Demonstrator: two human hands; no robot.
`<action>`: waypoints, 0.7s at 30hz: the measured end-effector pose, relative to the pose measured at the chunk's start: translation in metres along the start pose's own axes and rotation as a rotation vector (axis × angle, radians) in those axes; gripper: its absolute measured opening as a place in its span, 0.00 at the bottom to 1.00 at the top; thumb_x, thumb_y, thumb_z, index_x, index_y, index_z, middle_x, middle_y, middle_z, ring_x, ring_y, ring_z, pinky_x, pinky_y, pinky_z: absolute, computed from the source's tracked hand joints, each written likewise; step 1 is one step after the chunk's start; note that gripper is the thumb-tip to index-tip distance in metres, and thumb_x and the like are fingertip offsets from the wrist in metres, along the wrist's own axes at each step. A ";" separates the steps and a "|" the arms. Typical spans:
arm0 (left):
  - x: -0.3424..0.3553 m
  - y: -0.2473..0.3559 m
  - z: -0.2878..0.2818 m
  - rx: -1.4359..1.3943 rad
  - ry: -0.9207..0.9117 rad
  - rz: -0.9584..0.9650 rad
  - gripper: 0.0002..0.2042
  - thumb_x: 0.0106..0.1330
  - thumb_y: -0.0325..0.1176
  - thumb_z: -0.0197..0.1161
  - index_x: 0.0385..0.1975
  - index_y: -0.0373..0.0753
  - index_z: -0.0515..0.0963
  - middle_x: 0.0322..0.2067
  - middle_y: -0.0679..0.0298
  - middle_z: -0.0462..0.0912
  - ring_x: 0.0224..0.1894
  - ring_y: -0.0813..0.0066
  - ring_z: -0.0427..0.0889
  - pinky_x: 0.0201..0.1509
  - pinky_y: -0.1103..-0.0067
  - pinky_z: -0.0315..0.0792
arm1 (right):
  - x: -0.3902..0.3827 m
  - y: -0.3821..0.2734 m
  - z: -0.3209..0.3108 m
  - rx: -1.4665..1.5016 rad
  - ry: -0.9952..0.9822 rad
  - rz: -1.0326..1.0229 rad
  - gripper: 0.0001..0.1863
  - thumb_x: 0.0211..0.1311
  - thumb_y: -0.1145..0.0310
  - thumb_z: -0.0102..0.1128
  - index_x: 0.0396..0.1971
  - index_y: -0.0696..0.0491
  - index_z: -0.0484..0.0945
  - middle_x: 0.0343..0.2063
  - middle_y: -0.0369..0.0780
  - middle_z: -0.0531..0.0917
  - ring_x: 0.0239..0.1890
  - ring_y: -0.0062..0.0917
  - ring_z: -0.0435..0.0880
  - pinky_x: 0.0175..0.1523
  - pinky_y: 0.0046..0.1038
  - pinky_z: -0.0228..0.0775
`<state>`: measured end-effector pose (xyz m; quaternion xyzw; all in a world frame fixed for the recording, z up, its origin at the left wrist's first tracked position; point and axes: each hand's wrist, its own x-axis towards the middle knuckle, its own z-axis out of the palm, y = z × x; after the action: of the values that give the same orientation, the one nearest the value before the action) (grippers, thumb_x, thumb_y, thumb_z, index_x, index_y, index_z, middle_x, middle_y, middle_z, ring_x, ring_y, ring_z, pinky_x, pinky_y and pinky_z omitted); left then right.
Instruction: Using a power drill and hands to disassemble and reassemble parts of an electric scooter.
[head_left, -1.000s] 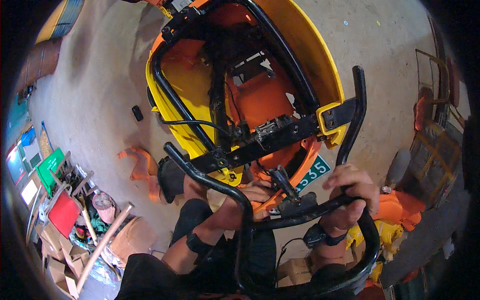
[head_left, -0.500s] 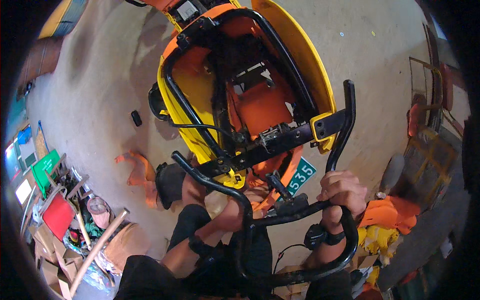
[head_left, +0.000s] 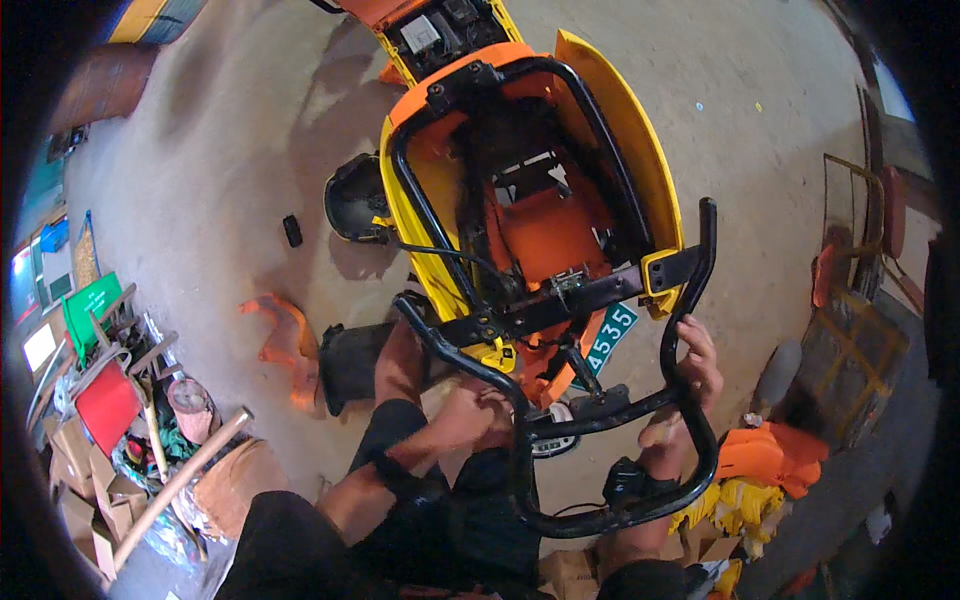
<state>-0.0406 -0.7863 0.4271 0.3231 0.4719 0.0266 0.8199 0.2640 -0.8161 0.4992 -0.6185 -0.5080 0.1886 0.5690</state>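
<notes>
An orange and yellow scooter body (head_left: 632, 130) with its seat area uncovered stands in front of me. A black tubular rack (head_left: 610, 522) is joined to its rear by a dark crossbar (head_left: 600, 290). My right hand (head_left: 698, 372) is at the rack's right tube, its fingers loosely extended on the far side and thumb apart. Behind the rack's left tube, my left hand (head_left: 478, 415) is low by the orange tail piece (head_left: 545, 385), fingers curled; what they hold is hidden. A green plate (head_left: 610, 340) and a pale rounded part (head_left: 556, 440) show beneath the crossbar.
An orange curved panel (head_left: 285, 345) and a black cylindrical piece (head_left: 350, 368) are at left. Beyond them lies a small black object (head_left: 292, 230). Lower left holds a red chair (head_left: 108, 408), cardboard and a wooden pole (head_left: 180, 490). Orange panels (head_left: 770, 458) and yellow material (head_left: 735, 510) lie at right.
My right hand has loosened from its fist around the rack tube and shifted up along it. My left hand has drawn back from the orange tail piece. The view has shifted, showing more around the scooter.
</notes>
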 end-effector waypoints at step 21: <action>0.186 0.361 -0.143 0.779 0.133 0.445 0.23 0.60 0.40 0.69 0.54 0.37 0.78 0.53 0.54 0.81 0.53 0.64 0.80 0.59 0.71 0.72 | 0.286 0.025 0.048 -0.587 -0.787 0.596 0.33 0.52 0.70 0.62 0.61 0.59 0.66 0.53 0.57 0.76 0.55 0.54 0.75 0.60 0.45 0.68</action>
<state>0.0432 -0.3643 0.4373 0.6988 0.4174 0.0430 0.5794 0.3532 -0.5461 0.5618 -0.7504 -0.5163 0.4079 0.0638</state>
